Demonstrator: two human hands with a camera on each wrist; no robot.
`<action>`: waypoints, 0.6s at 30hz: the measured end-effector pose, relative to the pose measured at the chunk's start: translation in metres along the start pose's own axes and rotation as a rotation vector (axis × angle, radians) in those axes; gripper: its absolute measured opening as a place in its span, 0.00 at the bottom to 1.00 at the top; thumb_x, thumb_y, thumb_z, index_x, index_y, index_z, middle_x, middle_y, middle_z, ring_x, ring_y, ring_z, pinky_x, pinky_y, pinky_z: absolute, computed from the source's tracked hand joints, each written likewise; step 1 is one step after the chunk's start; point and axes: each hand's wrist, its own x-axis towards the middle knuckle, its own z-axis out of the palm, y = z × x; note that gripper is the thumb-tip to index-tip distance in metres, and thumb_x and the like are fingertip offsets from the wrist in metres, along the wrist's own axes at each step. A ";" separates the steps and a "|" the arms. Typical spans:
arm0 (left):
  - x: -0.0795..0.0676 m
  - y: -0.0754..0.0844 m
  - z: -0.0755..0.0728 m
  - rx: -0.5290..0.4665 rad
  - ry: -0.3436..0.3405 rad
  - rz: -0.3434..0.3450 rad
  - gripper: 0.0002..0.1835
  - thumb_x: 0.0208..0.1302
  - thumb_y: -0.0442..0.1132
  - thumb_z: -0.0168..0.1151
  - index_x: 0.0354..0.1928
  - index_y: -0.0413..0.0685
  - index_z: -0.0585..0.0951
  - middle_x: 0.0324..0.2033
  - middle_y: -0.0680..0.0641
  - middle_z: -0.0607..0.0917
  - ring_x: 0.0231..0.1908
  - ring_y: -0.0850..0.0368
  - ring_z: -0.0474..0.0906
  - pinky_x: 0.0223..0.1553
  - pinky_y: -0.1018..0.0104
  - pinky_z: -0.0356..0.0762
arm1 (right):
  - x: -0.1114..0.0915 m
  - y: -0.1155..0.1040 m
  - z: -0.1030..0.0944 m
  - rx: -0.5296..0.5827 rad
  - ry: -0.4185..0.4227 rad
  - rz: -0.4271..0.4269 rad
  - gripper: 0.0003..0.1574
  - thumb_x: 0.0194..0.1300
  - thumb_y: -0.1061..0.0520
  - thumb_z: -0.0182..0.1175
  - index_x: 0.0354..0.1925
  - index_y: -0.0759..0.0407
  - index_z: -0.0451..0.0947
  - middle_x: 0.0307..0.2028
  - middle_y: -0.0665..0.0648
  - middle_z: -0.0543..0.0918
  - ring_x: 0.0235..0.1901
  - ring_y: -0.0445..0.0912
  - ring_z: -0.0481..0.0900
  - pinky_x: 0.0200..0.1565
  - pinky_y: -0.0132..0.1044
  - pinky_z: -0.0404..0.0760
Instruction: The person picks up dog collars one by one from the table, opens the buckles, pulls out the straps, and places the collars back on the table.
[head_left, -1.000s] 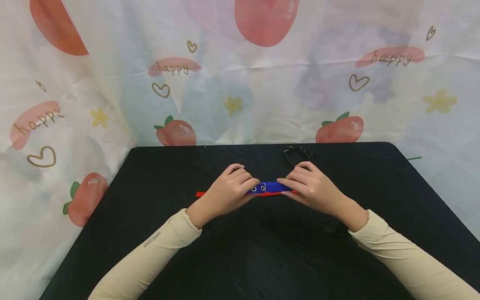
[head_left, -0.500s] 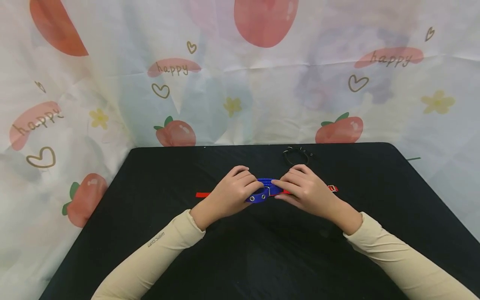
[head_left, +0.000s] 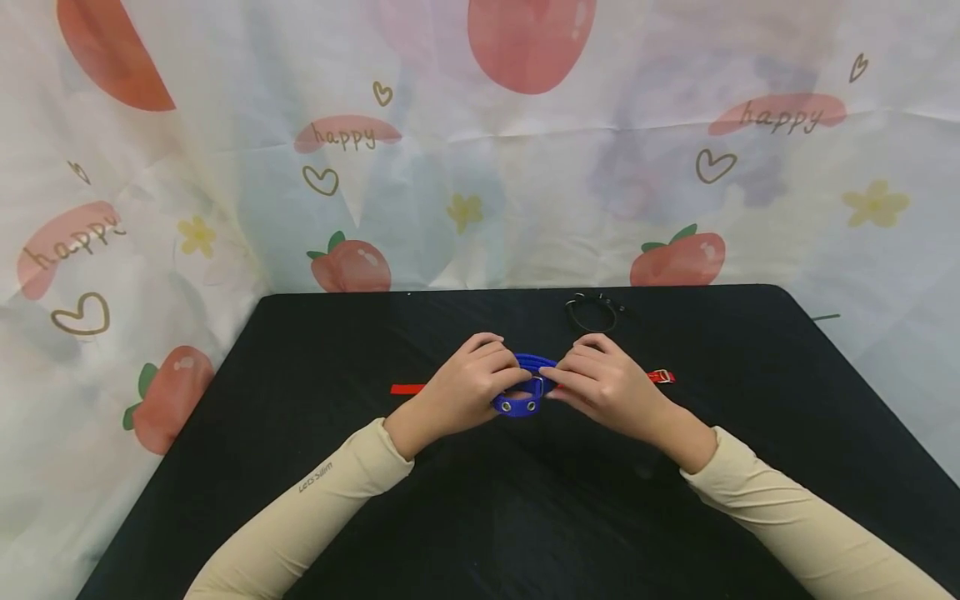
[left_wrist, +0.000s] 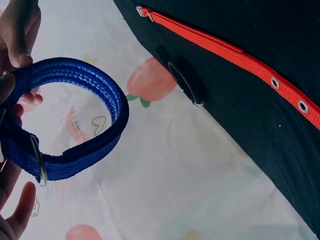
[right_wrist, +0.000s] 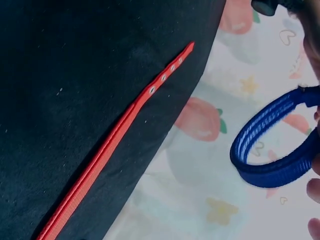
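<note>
A blue dog collar (head_left: 517,407) is bent into a loop between the two hands, its eyelets facing the front. In the head view the left hand (head_left: 471,385) pinches its left side. The right hand (head_left: 609,385) pinches the opposite side near the metal buckle (head_left: 537,386). The left wrist view shows the padded inside of the blue collar (left_wrist: 121,107) and a metal ring at its lower edge. From the right wrist, the blue collar (right_wrist: 280,172) appears as a round loop, with fingertips at the right border.
A red collar (head_left: 407,389) lies stretched out on the black table (head_left: 495,517) behind the hands, partly hidden by them. Its eyelets (right_wrist: 152,90) show in the right wrist view. A black collar (left_wrist: 187,80) sits coiled at the back edge, before a printed curtain (head_left: 525,183).
The blue collar has gone from a nearly straight strip to a rounded loop, its eyelet part swinging toward the front. The right hand has shifted slightly left, baring the red collar's buckle.
</note>
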 end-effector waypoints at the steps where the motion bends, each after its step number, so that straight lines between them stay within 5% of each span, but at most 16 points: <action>1: 0.000 0.000 0.000 0.004 0.001 -0.004 0.13 0.49 0.47 0.73 0.35 0.51 0.85 0.29 0.54 0.84 0.36 0.60 0.79 0.55 0.63 0.74 | 0.000 0.000 0.000 0.000 -0.002 0.009 0.23 0.70 0.47 0.50 0.37 0.62 0.84 0.25 0.53 0.83 0.26 0.45 0.78 0.41 0.46 0.78; 9: 0.000 0.003 0.004 0.013 -0.014 -0.034 0.15 0.44 0.46 0.76 0.35 0.50 0.85 0.28 0.53 0.83 0.35 0.59 0.79 0.53 0.63 0.73 | 0.005 -0.006 0.000 0.002 0.109 -0.043 0.21 0.70 0.49 0.52 0.35 0.62 0.84 0.25 0.53 0.83 0.25 0.45 0.79 0.38 0.46 0.78; 18: 0.003 0.003 0.002 0.073 -0.051 -0.055 0.14 0.45 0.48 0.76 0.35 0.53 0.86 0.26 0.53 0.81 0.32 0.59 0.76 0.53 0.62 0.73 | 0.005 -0.004 -0.004 0.027 0.106 -0.087 0.20 0.69 0.54 0.50 0.32 0.64 0.83 0.23 0.53 0.83 0.24 0.45 0.80 0.40 0.47 0.78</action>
